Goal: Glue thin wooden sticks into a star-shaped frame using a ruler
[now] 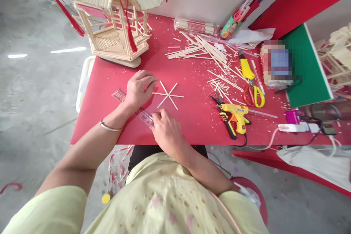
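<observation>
A star of thin wooden sticks [169, 95], crossed at the middle, lies flat on the red table. My left hand [139, 89] is just left of the star, its thumb and fingers drawn together in a pinch. Whatever is between those fingertips, if anything, is too small to make out. Below the star, my right hand [166, 128] grips the near end of a clear plastic ruler [144, 116]. The ruler slants across the tabletop, and my left wrist hides its middle part.
A stick-built pavilion [117, 40] with red tassels stands at the back left. Loose sticks [203, 51] and crumbs cover the back middle. To the right lie a yellow glue gun [236, 114], pliers [228, 122], scissors [255, 95], a utility knife [246, 65] and a power strip [297, 127].
</observation>
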The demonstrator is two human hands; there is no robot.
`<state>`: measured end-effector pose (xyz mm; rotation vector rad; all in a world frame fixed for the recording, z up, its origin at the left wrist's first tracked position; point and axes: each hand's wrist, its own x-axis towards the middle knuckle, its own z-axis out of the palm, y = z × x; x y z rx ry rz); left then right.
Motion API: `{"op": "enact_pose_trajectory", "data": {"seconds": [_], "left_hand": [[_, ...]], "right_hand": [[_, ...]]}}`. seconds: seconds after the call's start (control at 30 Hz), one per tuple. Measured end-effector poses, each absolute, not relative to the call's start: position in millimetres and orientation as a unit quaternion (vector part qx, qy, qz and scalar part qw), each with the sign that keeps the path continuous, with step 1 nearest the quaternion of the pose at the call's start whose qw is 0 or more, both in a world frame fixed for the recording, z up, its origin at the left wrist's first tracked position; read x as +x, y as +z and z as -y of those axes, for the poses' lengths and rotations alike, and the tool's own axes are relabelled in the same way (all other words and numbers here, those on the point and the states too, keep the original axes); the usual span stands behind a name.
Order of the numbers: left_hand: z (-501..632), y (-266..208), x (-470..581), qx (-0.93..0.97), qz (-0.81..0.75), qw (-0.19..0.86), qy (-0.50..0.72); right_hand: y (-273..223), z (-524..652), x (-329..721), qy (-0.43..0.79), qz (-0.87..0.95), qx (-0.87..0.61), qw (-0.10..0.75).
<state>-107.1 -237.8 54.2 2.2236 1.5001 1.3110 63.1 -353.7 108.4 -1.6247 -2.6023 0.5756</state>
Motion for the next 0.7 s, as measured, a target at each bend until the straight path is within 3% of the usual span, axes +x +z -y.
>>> {"op": "enact_pose_trajectory", "data": {"seconds": [0.17, 0.37, 0.5, 0.7], "left_hand": [[238, 52, -107, 0.745, -0.502, 0.086, 0.43], [241, 61, -107, 0.744, -0.495, 0.069, 0.443], [244, 73, -112, 0.735, -0.508, 0.068, 0.444], [252, 89, -117, 0.7, -0.518, 0.126, 0.475]], "right_hand": [[121, 341, 53, 0.19, 0.839, -0.506, -0.061], [111, 337, 59, 0.209, 0.848, -0.486, -0.028], [105, 347, 87, 0.263, 0.835, -0.483, 0.027], [106, 358, 153, 0.406, 0.707, -0.541, 0.206]]}}
